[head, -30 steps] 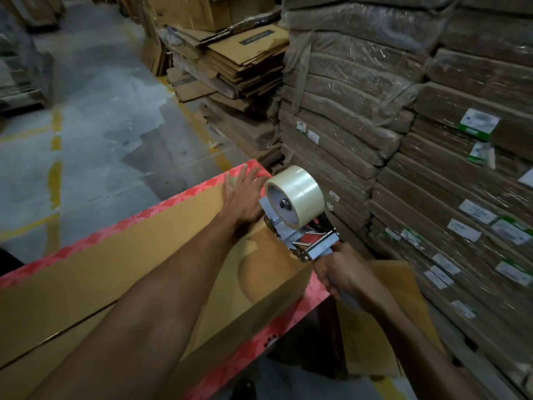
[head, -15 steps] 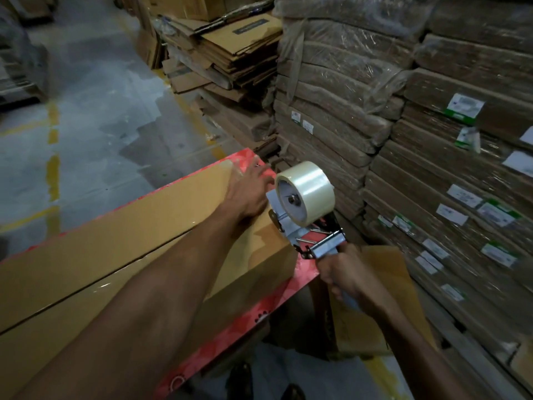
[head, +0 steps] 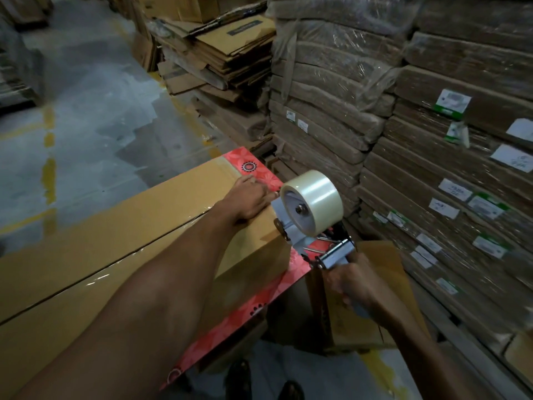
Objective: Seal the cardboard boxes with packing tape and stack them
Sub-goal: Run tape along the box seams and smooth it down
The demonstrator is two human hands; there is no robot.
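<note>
Long brown cardboard box (head: 121, 241) on red patterned surface (head: 253, 298): left hand (head: 251, 197) flat on far right end, right hand (head: 350, 281) gripping metal tape dispenser (head: 311, 215) with clear roll at right end face.

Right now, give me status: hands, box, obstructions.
Left hand flat on far end of the long box. Right hand grips the tape dispenser at that end's edge. Wrapped cardboard stacks close on the right.

Box (head: 86, 241) runs off left edge — labels (head: 453, 100) unreadable.
</note>
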